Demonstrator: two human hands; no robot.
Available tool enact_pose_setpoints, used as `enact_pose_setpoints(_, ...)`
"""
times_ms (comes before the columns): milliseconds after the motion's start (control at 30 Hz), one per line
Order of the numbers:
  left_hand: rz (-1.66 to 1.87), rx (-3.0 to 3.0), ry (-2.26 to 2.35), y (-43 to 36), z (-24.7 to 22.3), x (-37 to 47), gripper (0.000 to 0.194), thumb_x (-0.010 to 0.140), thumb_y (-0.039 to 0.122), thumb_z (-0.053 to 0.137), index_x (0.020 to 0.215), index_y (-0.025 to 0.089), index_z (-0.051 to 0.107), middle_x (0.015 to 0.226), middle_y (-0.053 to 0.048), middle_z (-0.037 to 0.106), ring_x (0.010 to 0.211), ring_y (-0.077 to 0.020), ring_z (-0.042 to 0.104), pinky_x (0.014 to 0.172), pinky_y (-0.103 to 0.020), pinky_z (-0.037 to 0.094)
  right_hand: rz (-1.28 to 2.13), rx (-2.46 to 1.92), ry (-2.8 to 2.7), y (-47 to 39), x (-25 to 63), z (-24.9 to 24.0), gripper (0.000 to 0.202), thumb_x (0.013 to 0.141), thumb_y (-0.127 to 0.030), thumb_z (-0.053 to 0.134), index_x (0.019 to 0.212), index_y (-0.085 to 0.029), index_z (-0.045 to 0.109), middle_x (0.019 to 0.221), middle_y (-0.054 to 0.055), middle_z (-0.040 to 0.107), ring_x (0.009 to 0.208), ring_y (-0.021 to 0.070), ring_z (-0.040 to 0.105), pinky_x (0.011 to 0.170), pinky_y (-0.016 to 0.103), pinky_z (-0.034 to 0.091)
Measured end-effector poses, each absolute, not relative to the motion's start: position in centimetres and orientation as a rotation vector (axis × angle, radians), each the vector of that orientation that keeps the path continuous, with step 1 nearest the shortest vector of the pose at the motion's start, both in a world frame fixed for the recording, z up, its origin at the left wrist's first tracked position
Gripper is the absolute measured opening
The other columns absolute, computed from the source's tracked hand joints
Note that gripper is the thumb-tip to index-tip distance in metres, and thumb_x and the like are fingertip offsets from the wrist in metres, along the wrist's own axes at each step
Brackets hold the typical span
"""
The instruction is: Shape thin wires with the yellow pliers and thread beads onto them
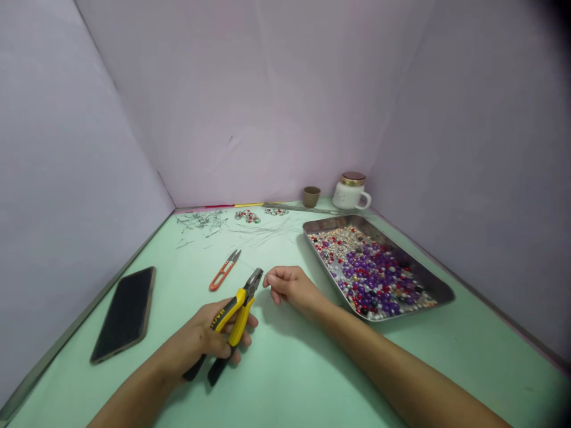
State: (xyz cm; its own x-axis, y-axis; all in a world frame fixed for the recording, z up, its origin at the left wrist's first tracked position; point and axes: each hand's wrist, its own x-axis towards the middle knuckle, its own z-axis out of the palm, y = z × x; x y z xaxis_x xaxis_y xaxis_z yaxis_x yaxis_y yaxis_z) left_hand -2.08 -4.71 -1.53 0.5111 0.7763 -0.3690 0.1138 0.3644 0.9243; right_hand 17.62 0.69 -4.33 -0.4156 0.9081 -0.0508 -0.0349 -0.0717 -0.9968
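My left hand (216, 334) is wrapped round the yellow and black handles of a pair of pliers (241, 321). The pliers' metal jaws point up and to the right, close to my right hand (292, 286). Thumb and fingers of that right hand are pinched together just beside the jaw tips; whatever lies between them is too fine to make out. A faint thin line, perhaps wire, runs up and left from the jaws. Orange-handled thread snips (224, 271) lie beyond my left hand, blades pointing away.
A metal tray (328, 270) of mixed beads stands at the right. On the left lies a phone (125, 314). Along the back are wire pieces (201, 220), beaded clusters (247, 216), a small brown cup (311, 197) and a lidded white mug (348, 195). Pale walls enclose the table.
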Motion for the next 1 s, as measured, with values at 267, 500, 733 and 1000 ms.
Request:
enact_pose_setpoints(267, 0.555, 1.271, 0.902, -3.5, -4.5, -3.5, 0.047, 0.053, 0.009, 0.053, 0.099, 0.015, 0.055, 0.077, -0.006, 0.062, 0.063, -0.0181, 0.056, 0.051, -0.028, 0.043, 1.885, -0.928, -0.998, -0.7, 17.2, -0.4, 0.012, 0.068, -0.023, 0.059, 0.066, -0.012, 0.056, 0.061, -0.002, 0.049, 0.041, 0.0013, 0.031, 0.033, 0.014, 0.012)
enact_pose_setpoints(500, 0.605, 1.382, 0.954, -4.8, -1.7, -2.7, 0.046, 0.05, 0.005, 0.046, 0.094, 0.016, 0.055, 0.07, -0.001, 0.061, 0.058, -0.015, 0.054, 0.051, -0.026, 0.042, 2.214, -0.764, -0.513, -1.8, 17.1, 1.5, 0.006, 0.062, -0.008, 0.063, 0.066, -0.008, 0.058, 0.056, -0.003, 0.041, 0.041, -0.0011, 0.031, 0.03, 0.006, 0.015)
enact_pose_setpoints(733, 0.62, 1.433, 0.909, -5.6, -0.7, -2.5, 0.051, 0.046, 0.003, 0.041, 0.093, 0.018, 0.052, 0.072, 0.0, 0.059, 0.06, -0.0151, 0.054, 0.053, -0.026, 0.043, 2.276, -0.566, -0.42, -3.7, 16.6, 3.4, 0.012, 0.063, -0.011, 0.065, 0.072, -0.009, 0.058, 0.059, -0.003, 0.044, 0.042, -0.0011, 0.034, 0.03, 0.006, 0.021)
enact_pose_setpoints(1000, 0.539, 1.43, 1.143, -5.7, 0.2, -1.3, 0.042, 0.046, 0.003, 0.036, 0.082, 0.016, 0.052, 0.066, 0.002, 0.055, 0.051, -0.0099, 0.049, 0.046, -0.021, 0.037, 1.712, -1.012, -1.022, -0.8, 16.4, -0.9, 0.026, 0.058, -0.032, 0.069, 0.063, -0.013, 0.053, 0.056, -0.003, 0.05, 0.044, 0.005, 0.043, 0.036, 0.017, 0.039)
